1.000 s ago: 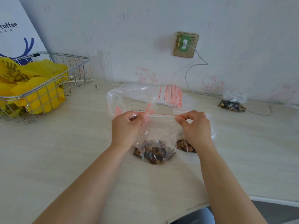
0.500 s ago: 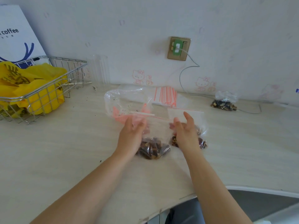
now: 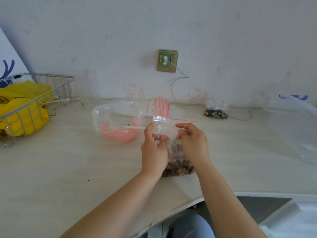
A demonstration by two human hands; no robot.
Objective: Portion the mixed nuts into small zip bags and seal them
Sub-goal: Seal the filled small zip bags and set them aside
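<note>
My left hand (image 3: 154, 148) and right hand (image 3: 193, 143) both pinch the clear film of a small zip bag (image 3: 169, 134) that lies near the front edge of the counter (image 3: 68, 169), its red seal line toward the back wall and its load of mixed nuts (image 3: 178, 166) bunched at the end nearest me. Fingers of both hands are curled into the plastic just above the nuts. I judge the bag light and limp, the film slick and quick to crumple, and the nuts inside hard and lumpy enough to shift if I tilt it. The safest hold looks to be the flat strip by the seal, one hand at each end. Just behind, toward the back edge, lie a larger clear bag (image 3: 116, 117) with a pink lining and a stack of empty bags (image 3: 159, 107) with red stripes; both sit close enough to snag. A filled bag (image 3: 216, 111) sits well apart at the back right, beside a cable (image 3: 178, 86) from the wall socket (image 3: 167, 60). A wire basket (image 3: 34, 103) holding something yellow stands at the left edge.
</note>
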